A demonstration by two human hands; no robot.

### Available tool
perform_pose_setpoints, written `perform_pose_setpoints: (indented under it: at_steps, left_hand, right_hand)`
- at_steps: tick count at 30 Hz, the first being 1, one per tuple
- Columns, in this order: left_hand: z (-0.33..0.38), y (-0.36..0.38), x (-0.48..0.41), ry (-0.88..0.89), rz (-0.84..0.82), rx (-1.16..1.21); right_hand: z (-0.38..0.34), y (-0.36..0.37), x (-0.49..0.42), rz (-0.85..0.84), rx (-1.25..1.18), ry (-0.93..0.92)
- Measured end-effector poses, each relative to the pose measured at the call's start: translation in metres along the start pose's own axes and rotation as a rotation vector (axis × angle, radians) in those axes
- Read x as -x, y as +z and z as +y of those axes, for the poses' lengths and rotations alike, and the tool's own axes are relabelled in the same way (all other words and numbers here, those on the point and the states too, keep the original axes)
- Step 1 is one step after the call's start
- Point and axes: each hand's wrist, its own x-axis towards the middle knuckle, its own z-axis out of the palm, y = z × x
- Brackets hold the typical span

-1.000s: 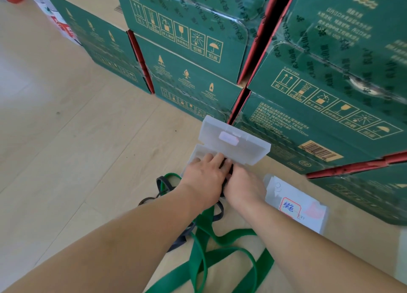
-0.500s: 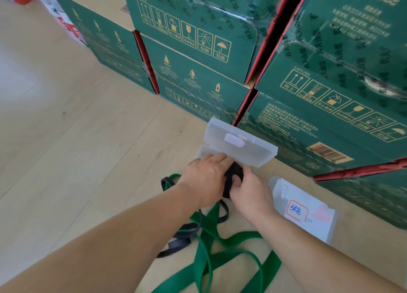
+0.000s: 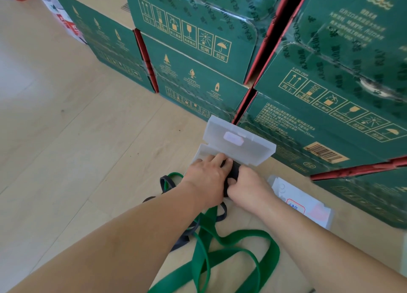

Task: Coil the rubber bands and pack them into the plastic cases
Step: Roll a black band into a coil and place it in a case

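Case (image 3: 240, 142) lies open on the floor (image 3: 88, 138); your left hand (image 3: 207, 178) and right hand (image 3: 248, 188) both grip the coiled black band (image 3: 234, 172), seemingly over its tray.

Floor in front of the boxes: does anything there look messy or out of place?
Yes, mildly. The green band lies loose and looped on the floor, tangled with a dark band, neither coiled. The left hand and right hand hold a dark coil at the open case. Nothing looks spilled or broken.
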Motion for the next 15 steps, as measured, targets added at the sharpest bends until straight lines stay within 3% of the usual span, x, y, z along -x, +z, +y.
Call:
perform_pose_setpoints:
  at_steps: [4,7,11,15]
  left_hand:
    - [-0.009,0.007,0.006,0.018,0.012,0.069]
    - [-0.010,0.005,0.009,0.044,0.043,0.094]
    - [-0.016,0.005,0.016,0.052,0.139,0.054]
    - [-0.021,0.006,0.014,0.072,0.132,0.105]
  right_hand:
    - [0.012,-0.004,0.015,0.227,0.032,-0.237]
    - [0.026,0.013,0.010,0.209,0.032,-0.428]
    - [0.040,0.025,-0.003,0.331,0.155,-0.467]
    - [0.043,0.031,-0.007,0.382,0.227,-0.475]
